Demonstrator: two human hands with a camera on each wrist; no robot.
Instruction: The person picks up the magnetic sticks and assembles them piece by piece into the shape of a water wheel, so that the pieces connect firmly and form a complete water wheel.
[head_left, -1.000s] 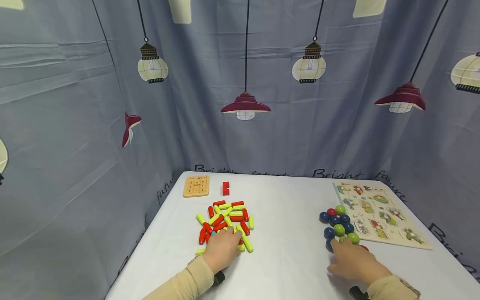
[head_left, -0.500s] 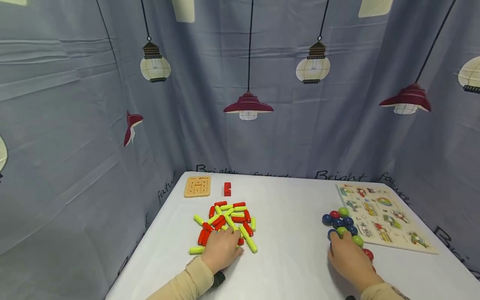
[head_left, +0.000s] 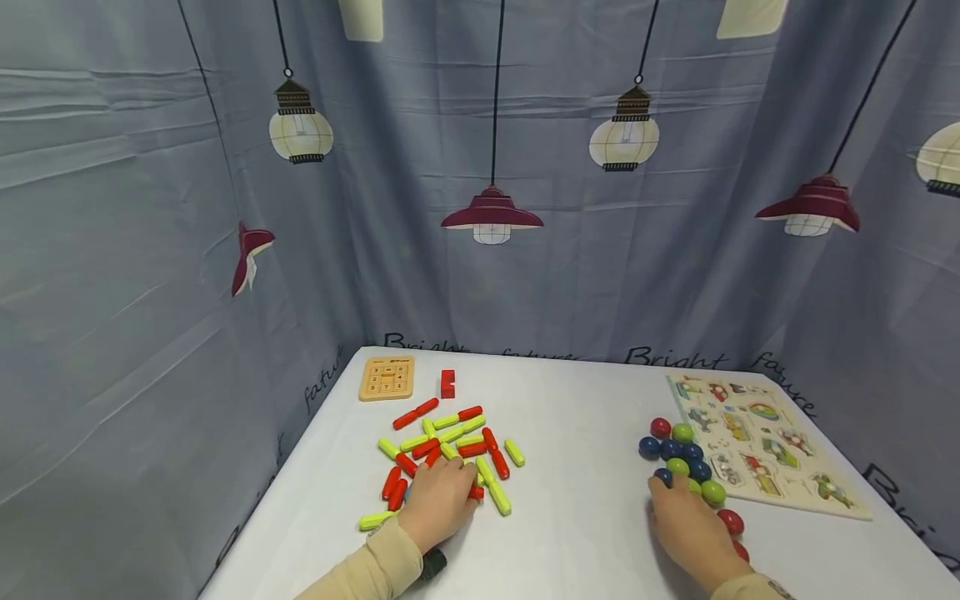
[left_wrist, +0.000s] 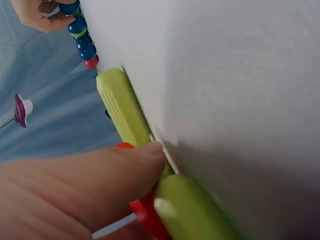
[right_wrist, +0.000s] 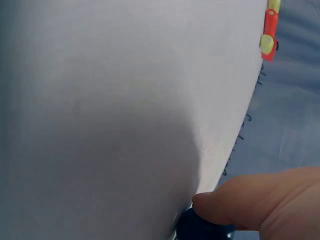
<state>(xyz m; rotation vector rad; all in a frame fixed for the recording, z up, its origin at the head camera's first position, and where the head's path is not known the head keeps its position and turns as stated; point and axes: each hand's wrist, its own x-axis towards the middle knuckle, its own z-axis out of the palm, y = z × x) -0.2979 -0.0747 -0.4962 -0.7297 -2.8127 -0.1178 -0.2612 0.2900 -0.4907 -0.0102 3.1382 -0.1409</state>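
In the head view my left hand (head_left: pixel 437 504) rests among red sticks (head_left: pixel 500 463) and yellow-green sticks (head_left: pixel 491 487), fingers pointing down into them. A bit of something blue shows beside it. The left wrist view has the thumb (left_wrist: pixel 145 155) against a yellow-green stick (left_wrist: pixel 120 102) and a red piece (left_wrist: pixel 150 217); the other fingers are mostly hidden. Farther right, my right hand (head_left: pixel 690 533) lies over the near side of blue, green and red balls (head_left: pixel 671 450). Its thumb (right_wrist: pixel 215 205) touches a dark blue ball (right_wrist: pixel 200 227); its fingertips are hidden.
A wooden number puzzle (head_left: pixel 387 378) and a red notched block (head_left: pixel 447 384) lie at the back left. A picture puzzle board (head_left: pixel 772 442) lies right of the balls. White cloth (head_left: pixel 570 467) covers the table, with grey curtains (head_left: pixel 420 275) behind.
The sticks have spread apart, some moving outward to the left and right. My right hand has shifted slightly forward and left; red balls now show on its right side.
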